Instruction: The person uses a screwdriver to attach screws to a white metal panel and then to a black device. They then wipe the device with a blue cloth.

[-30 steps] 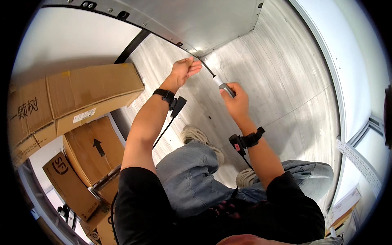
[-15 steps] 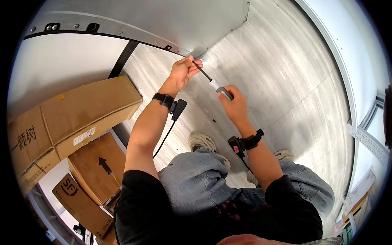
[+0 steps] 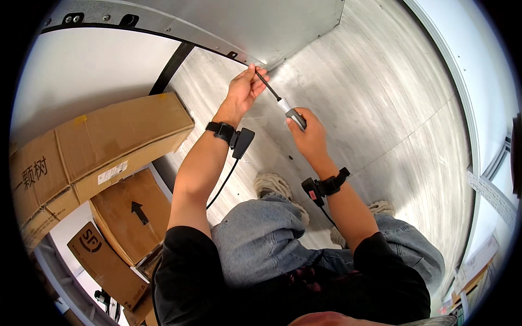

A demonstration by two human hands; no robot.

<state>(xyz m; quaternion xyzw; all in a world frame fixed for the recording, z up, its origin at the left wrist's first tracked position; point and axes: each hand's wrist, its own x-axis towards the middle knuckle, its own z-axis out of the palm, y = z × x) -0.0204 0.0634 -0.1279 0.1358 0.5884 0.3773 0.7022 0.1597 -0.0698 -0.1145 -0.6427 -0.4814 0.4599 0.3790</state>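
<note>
Two hands share one screwdriver [image 3: 278,101] low against the metal wall, its long axis slanting from the grey handle up and to the left toward the dark tip. The right hand [image 3: 310,136] is clamped round the handle, fingers curled tight, just below and to the right of the shaft. The left hand [image 3: 243,91] sits at the other end, fingertips [image 3: 256,72] pinched together on the thin shaft near the tip, steadying it where it meets the seam between the wall panel [image 3: 261,27] and the ribbed floor [image 3: 380,119]. The tip end is the nearer of the two to that seam; whether it sits in a screw cannot be told. Down from the screwdriver, each wrist wears a black strap: the left band [image 3: 231,135] trails a cable, the right band [image 3: 323,187] carries a small unit. Farther below are the person's jeans [image 3: 255,244] and a pale shoe [image 3: 272,186]. Well off to the left of the screwdriver, cardboard boxes [image 3: 103,146] stand stacked against the white side wall.
</note>
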